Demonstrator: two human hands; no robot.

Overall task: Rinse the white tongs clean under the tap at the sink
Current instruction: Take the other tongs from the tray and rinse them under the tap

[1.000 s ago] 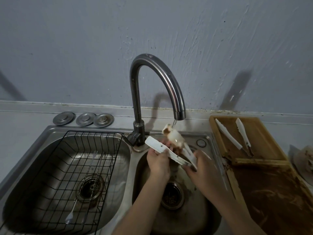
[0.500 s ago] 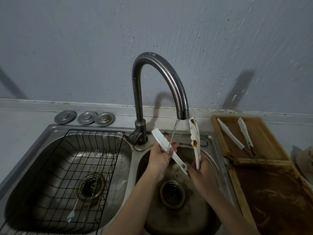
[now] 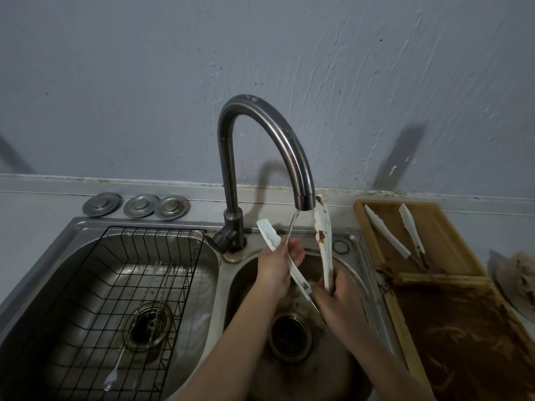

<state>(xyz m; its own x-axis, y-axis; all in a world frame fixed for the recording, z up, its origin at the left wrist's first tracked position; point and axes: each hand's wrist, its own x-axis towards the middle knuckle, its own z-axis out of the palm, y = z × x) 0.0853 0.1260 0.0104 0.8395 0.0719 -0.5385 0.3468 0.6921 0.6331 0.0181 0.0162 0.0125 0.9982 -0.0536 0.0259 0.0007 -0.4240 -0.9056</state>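
Observation:
The white tongs (image 3: 324,244) are spread in a V over the right sink basin (image 3: 351,360), under the curved steel tap (image 3: 278,131). A thin stream of water (image 3: 291,227) falls between the two arms onto my left hand (image 3: 275,267), which is wrapped around the left arm of the tongs. That left arm looks white and clean. The right arm stands nearly upright beside the spout and carries brown stains. My right hand (image 3: 337,299) grips the tongs low, at the hinge end.
The left basin holds a black wire rack (image 3: 86,314) with thin metal skewers and a small spoon. Three round metal lids (image 3: 136,205) lie behind it. On the right, a stained wooden tray (image 3: 451,287) carries a second pair of white tongs (image 3: 388,234).
The tongs went from lying tilted and nearly closed under the spout to spread apart, the stained arm raised upright. Since half a second ago, hardly anything has moved.

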